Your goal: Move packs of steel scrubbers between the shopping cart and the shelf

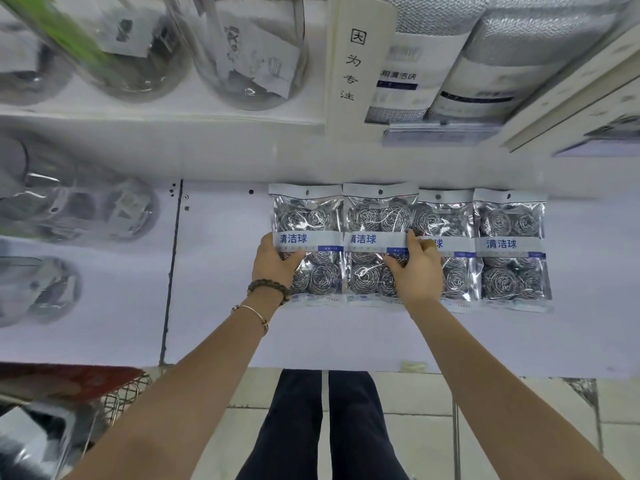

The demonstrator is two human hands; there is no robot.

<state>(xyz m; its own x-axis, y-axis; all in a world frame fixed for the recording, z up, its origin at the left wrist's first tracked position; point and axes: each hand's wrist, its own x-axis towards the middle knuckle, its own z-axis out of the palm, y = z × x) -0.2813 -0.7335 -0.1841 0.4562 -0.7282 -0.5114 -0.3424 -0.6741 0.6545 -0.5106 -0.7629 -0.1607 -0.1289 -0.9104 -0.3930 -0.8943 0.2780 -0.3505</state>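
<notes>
Four packs of steel scrubbers lie flat in a row on the white shelf (214, 271), across the middle of the frame and running toward the right. The left hand (273, 261) rests on the lower left part of the first pack (306, 244), fingers loosely spread over the plastic and thumb along its left edge. The right hand (417, 268) lies across the seam between the second pack (375, 237) and the third pack (450, 244), its fingers bent down onto the film; neither hand seems to have lifted anything, though I cannot tell whether they are pressing, straightening or starting to take hold. The fourth pack (509, 247) sits untouched at the right end. Judging from the tidy row, much of the shelving looks done, or else the taking back has not started; the frame does not settle which. The shopping cart (114, 403) shows only as a bit of wire mesh at the lower left, its contents blurred and cut off, so how many packs remain there is unknown. The goods at the upper left are smeared beyond reading.
</notes>
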